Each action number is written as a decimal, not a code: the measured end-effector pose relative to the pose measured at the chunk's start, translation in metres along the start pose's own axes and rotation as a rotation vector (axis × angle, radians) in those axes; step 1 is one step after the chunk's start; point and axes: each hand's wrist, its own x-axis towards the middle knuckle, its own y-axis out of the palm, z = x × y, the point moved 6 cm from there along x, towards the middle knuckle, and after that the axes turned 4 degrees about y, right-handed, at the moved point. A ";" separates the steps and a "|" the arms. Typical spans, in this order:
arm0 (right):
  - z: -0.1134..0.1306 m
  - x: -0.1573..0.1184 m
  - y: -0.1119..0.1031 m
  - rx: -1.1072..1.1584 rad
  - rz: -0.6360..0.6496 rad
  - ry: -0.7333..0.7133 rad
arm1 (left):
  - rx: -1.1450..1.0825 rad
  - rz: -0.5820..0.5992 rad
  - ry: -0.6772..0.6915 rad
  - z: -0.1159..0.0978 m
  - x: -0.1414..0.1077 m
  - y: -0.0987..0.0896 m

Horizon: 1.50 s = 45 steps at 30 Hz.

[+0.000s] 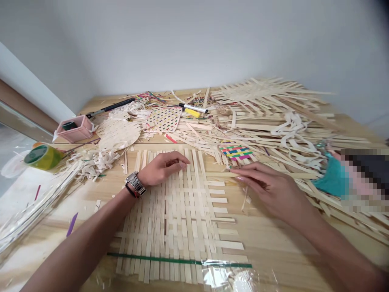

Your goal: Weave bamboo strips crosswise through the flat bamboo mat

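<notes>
A mat of pale, flat bamboo-like strips (pixel 178 227) lies half woven in front of me, loose ends sticking out at its far and right sides. My left hand (pixel 162 168) rests over its far edge, fingers curled in among the upright strip ends; whatever is between the fingertips is hidden. At the right of the mat, my right hand (pixel 264 184) pinches a pale strip (pixel 220 174) between thumb and fingers. This strip runs sideways from the far part of the mat. A thin green strip (pixel 152 258) crosses the near edge, with clear tape (pixel 215 263) over it.
Behind lie a colourful woven piece (pixel 237 152), a patterned woven piece (pixel 164 119), a pale round one (pixel 120 132) and markers (pixel 193 110). Piled strips (pixel 258 121) fill the right back. A tape roll (pixel 42 157) and pink basket (pixel 75 129) stand left.
</notes>
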 end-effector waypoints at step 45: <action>0.008 -0.002 0.008 0.003 0.028 -0.058 | 0.090 -0.056 0.008 -0.001 0.000 -0.001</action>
